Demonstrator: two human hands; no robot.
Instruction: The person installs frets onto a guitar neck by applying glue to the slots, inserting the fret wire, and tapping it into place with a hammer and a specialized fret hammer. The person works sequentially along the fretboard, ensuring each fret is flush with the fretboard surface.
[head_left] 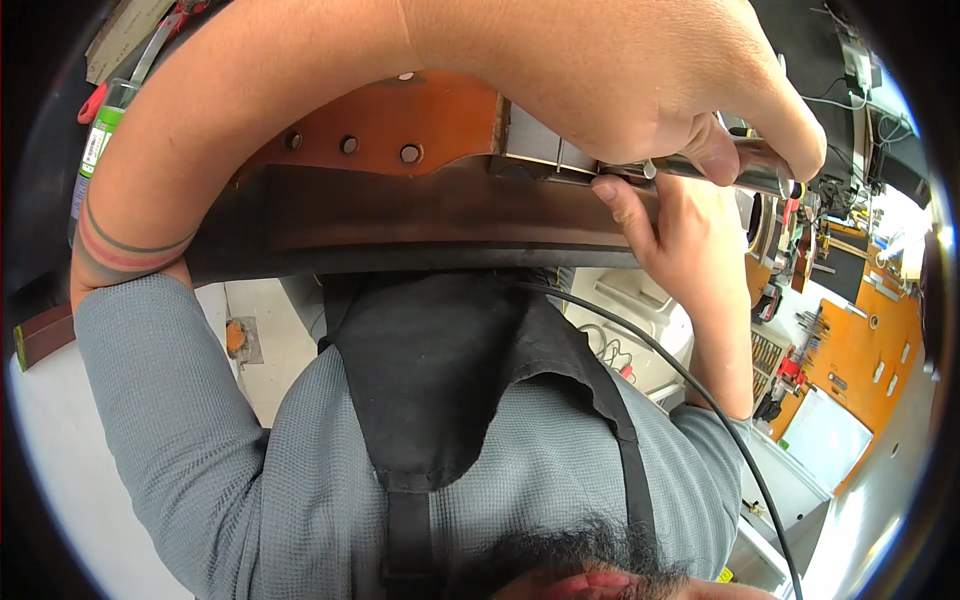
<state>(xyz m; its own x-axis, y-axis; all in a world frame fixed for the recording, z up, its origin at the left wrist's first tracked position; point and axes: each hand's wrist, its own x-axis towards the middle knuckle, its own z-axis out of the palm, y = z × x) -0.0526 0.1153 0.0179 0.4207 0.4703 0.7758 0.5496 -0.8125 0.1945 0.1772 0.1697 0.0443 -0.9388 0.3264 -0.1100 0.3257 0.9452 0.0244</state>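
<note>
A reddish-brown guitar headstock [385, 130] with round peg holes lies across the bench edge. Silvery covering shows on the neck [545, 140] to its right, crossed by a thin dark line. My left arm arches over the headstock, and my left hand [640, 85] is closed round a shiny cylindrical metal tool [762, 172]. The tool's narrower end points at the neck. Below it, my right hand [690, 225] rests at the near side of the neck, thumb stretched toward the tool's narrow end. Its other fingers are hidden behind the tool and left hand.
A dark padded bench edge [440, 225] runs in front of my black apron [430, 390]. At the far left stands a clear bottle with a green label [100, 140]. A black cable [680, 370] hangs at my right, near an orange tool board [850, 350].
</note>
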